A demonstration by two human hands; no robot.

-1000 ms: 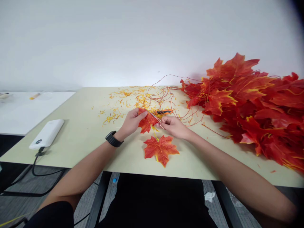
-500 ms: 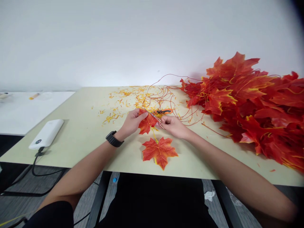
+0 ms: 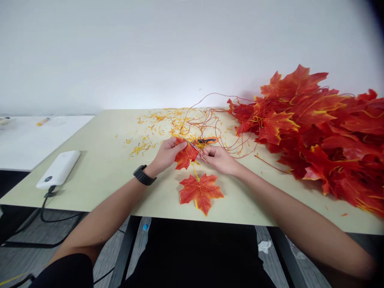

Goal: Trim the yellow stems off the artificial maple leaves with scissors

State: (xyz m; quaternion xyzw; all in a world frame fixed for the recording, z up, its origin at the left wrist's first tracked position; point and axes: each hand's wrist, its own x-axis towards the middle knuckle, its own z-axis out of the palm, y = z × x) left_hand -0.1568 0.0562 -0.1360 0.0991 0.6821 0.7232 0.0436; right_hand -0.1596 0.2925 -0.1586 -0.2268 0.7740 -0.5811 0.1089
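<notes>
Red artificial leaf [image 3: 185, 157], left hand [image 3: 166, 155], thin wire [image 3: 198, 150], right hand [image 3: 218, 159]

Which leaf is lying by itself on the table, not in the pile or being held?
The red-orange maple leaf, lying flat. Unlike the leaf in the left hand and the heap of leaves on the right, it lies alone on the table.

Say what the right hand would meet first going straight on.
The right hand would probably meet the red artificial maple leaf held in the left hand, though depth is hard to judge.
</notes>
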